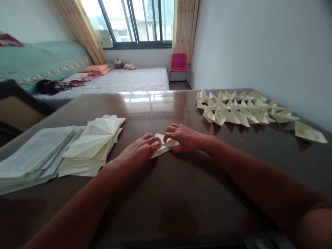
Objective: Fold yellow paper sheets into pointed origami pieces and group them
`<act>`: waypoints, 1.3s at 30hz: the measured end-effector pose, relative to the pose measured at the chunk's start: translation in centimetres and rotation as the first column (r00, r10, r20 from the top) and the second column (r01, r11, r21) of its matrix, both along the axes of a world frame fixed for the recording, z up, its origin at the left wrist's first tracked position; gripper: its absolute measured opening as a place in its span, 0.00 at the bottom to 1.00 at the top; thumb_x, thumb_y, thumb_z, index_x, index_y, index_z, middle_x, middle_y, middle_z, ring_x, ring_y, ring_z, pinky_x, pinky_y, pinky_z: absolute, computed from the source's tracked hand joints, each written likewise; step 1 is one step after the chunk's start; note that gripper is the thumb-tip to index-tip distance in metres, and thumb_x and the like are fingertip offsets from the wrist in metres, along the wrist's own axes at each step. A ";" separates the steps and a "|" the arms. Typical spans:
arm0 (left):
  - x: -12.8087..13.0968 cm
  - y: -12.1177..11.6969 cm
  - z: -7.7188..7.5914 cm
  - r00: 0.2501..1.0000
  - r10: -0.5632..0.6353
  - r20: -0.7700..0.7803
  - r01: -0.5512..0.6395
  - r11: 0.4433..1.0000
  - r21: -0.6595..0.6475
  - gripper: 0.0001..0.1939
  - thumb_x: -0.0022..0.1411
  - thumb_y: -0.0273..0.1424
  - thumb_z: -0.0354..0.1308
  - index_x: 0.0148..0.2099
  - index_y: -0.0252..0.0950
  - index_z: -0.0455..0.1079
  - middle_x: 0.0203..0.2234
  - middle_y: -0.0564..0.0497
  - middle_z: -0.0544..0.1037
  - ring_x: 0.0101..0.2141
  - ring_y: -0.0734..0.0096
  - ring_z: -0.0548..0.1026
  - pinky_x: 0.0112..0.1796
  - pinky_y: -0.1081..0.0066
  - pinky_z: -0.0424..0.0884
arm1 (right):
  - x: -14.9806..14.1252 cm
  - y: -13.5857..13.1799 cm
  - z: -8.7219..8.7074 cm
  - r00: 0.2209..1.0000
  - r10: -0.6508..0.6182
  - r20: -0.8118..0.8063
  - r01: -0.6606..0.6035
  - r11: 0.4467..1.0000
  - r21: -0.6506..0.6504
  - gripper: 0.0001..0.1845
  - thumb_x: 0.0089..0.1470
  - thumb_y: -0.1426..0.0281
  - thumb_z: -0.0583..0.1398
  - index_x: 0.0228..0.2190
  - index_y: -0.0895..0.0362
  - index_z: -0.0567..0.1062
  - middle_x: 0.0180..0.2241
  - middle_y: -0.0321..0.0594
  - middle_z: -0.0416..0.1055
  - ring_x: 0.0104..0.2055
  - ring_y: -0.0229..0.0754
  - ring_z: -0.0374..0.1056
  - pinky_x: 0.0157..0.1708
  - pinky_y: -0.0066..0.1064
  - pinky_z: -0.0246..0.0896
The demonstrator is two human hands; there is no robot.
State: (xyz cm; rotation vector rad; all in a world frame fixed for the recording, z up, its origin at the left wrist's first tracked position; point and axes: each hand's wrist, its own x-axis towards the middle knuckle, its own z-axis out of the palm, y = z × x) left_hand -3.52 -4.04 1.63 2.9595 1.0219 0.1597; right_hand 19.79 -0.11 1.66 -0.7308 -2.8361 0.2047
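A small cream sheet of folded paper (pixel 161 151) lies on the brown table between my hands, partly covered by them. My left hand (pixel 142 148) presses on its left side with the fingers together. On the right side, my right hand (pixel 183 137) has its fingers curled and grips the paper's raised edge between thumb and fingers. To the left sits a stack of creased cream paper sheets (pixel 90 141), the top ones marked with fold lines. Several folded paper boats (pixel 238 110) stand in rows at the far right, with one paper boat (pixel 310 133) apart from them.
A pile of printed paper (pixel 36 152) lies at the table's left. The glossy brown table (pixel 166 200) meets a white wall on the right. Beyond it are a bed (pixel 140 79), a pink chair (pixel 178 63) and a window. A dark chair back (pixel 20 100) stands at left.
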 end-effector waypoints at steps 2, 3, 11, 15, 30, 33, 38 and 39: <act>-0.2 0.1 0.3 1.000 0.028 0.000 -0.028 0.999 -0.020 0.13 0.66 0.29 0.48 0.45 0.39 0.74 0.44 0.46 0.74 0.46 0.64 0.67 0.47 0.65 0.66 | 0.1 0.1 -0.2 1.000 0.028 0.012 -0.028 1.000 -0.003 0.16 0.49 0.71 0.61 0.43 0.54 0.74 0.40 0.42 0.70 0.45 0.45 0.61 0.44 0.36 0.54; -0.3 0.0 0.4 0.999 0.047 -0.006 -0.047 0.998 -0.032 0.13 0.66 0.30 0.48 0.42 0.39 0.74 0.41 0.46 0.74 0.44 0.64 0.67 0.45 0.66 0.66 | 0.2 0.2 -0.2 0.999 0.040 0.013 -0.040 0.999 -0.014 0.16 0.50 0.72 0.60 0.43 0.53 0.75 0.40 0.42 0.70 0.45 0.45 0.61 0.43 0.35 0.54; 0.1 -0.3 0.4 0.969 0.245 -0.036 -0.248 0.961 -0.121 0.19 0.67 0.35 0.44 0.34 0.37 0.75 0.33 0.48 0.75 0.34 0.68 0.73 0.37 0.70 0.66 | 0.8 1.8 -1.1 0.986 -0.086 -0.143 0.035 0.946 -0.324 0.13 0.59 0.67 0.55 0.36 0.58 0.79 0.35 0.42 0.76 0.36 0.38 0.67 0.38 0.28 0.58; 0.2 0.1 0.0 0.931 0.365 -0.016 -0.364 0.926 -0.100 0.18 0.68 0.36 0.42 0.38 0.37 0.72 0.33 0.48 0.76 0.34 0.65 0.74 0.35 0.69 0.65 | 0.1 1.7 -1.6 0.946 -0.310 -0.093 0.253 0.888 -0.385 0.13 0.58 0.65 0.56 0.36 0.58 0.78 0.32 0.38 0.76 0.32 0.36 0.67 0.32 0.25 0.55; 1.3 -1.1 -0.5 0.922 0.372 -0.110 -0.352 0.922 0.162 0.23 0.65 0.30 0.49 0.61 0.52 0.58 0.49 0.49 0.68 0.47 0.59 0.68 0.39 0.65 0.68 | -1.5 0.6 -1.9 0.837 -0.544 0.059 0.547 0.834 -0.079 0.14 0.58 0.57 0.55 0.36 0.53 0.73 0.37 0.39 0.76 0.38 0.41 0.70 0.29 0.27 0.51; 1.6 -1.5 0.1 0.954 0.272 -0.130 -0.247 0.952 0.181 0.20 0.65 0.30 0.50 0.58 0.50 0.62 0.49 0.49 0.69 0.51 0.58 0.64 0.44 0.62 0.66 | -1.6 0.5 -1.7 0.835 -0.545 0.075 0.549 0.832 -0.076 0.13 0.58 0.58 0.54 0.36 0.52 0.73 0.38 0.38 0.76 0.38 0.42 0.70 0.29 0.28 0.51; 2.3 -2.1 0.6 0.940 0.243 -0.240 -0.226 0.969 0.097 0.20 0.66 0.26 0.48 0.59 0.42 0.63 0.45 0.46 0.71 0.44 0.63 0.68 0.43 0.65 0.68 | -1.8 0.6 -1.9 0.837 -0.541 0.078 0.546 0.833 -0.084 0.12 0.58 0.59 0.55 0.37 0.52 0.73 0.38 0.38 0.76 0.38 0.42 0.71 0.29 0.28 0.52; 2.4 -2.3 0.6 0.932 0.251 -0.260 -0.232 0.967 0.100 0.21 0.65 0.25 0.48 0.60 0.40 0.62 0.46 0.46 0.71 0.44 0.63 0.68 0.43 0.65 0.68 | -1.8 0.7 -1.9 0.837 -0.541 0.085 0.547 0.833 -0.087 0.12 0.58 0.59 0.54 0.37 0.52 0.73 0.38 0.38 0.76 0.38 0.42 0.70 0.30 0.28 0.53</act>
